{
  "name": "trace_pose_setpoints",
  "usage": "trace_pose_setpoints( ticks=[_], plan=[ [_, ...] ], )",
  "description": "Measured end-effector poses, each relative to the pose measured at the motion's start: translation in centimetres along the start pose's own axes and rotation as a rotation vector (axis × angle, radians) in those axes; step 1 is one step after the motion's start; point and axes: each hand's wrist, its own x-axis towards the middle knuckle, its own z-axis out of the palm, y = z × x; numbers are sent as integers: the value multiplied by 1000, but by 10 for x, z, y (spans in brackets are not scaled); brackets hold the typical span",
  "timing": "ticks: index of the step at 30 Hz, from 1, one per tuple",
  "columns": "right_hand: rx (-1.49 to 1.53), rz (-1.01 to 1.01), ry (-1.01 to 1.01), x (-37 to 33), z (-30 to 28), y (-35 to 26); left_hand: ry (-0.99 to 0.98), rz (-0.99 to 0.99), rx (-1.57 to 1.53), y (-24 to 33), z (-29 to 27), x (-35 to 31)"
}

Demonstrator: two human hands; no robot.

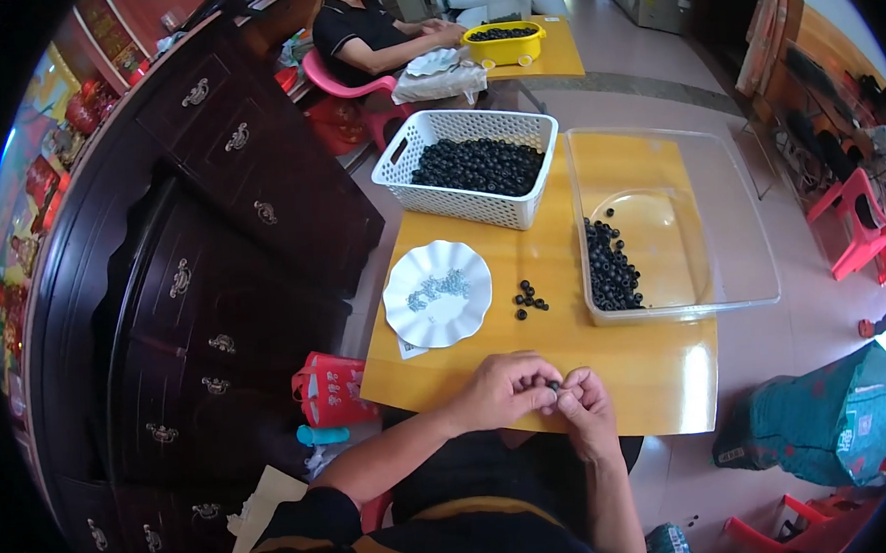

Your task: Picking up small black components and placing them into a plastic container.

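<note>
Near the front edge of the yellow table (608,368), my left hand (504,391) and my right hand (591,414) meet with fingertips pinched together. Between them shows a small black ring-like part (554,384), mostly covered by the fingers. Just beyond my hands lies a loose group of several such black parts (529,299). To their left, a white scalloped plate (475,320) holds many tiny clear or silvery pieces (439,289). A white perforated basket (469,207) full of black parts stands farther back. At the right, a clear plastic bin (744,281) has black parts heaped along its left side.
A dark wooden cabinet (253,286) runs along the left. A red bag (334,387) sits beside the table; a large green sack (811,417) stands at the right. Across the room, a seated person (371,40) works at another table with a yellow tub (506,51).
</note>
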Motion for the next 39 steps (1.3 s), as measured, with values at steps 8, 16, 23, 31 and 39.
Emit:
trace_pose_setpoints(
  ticks=[8,16,23,31,39],
  plan=[
    [17,-18,137,1,0,1,286,-189,66,-15,-132,94],
    [-141,-24,157,5,0,0,331,-115,169,-5,-168,105],
    [-430,-64,188,8,3,5,347,-139,621,-37,-145,9],
    [-1308,-376,168,76,38,-3,243,-183,941,-57,-152,-24],
    [-1615,-480,272,119,31,12,144,-85,970,-73,-153,-27]
  ],
)
